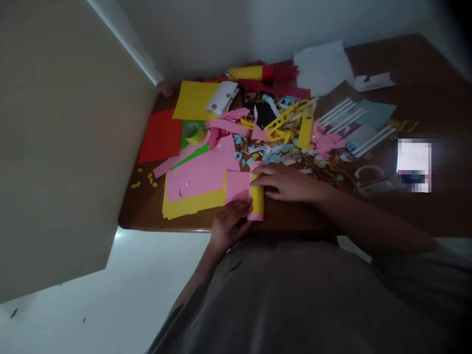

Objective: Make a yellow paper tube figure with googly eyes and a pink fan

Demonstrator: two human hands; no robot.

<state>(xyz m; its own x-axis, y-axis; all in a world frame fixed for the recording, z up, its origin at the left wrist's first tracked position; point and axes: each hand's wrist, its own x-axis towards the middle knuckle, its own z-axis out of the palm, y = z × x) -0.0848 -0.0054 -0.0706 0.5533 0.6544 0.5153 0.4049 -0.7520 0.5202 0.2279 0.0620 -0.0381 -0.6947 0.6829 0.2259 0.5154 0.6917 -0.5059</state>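
A paper roll, yellow with pink showing at its ends, lies near the table's front edge. My left hand has its fingers bent against the roll's lower left side. From the right, my right hand grips the upper part, its fingers curled over the top. Pink paper reaches out from the roll's left side; whether it is joined to the roll I cannot tell. Further left, a large pink sheet rests on yellow sheets.
Paper scraps cover the table's middle. A tape roll sits left, near a red sheet. Behind lies a yellow-and-red paper tube. A clear tape ring and a bright blurred-out object are at right.
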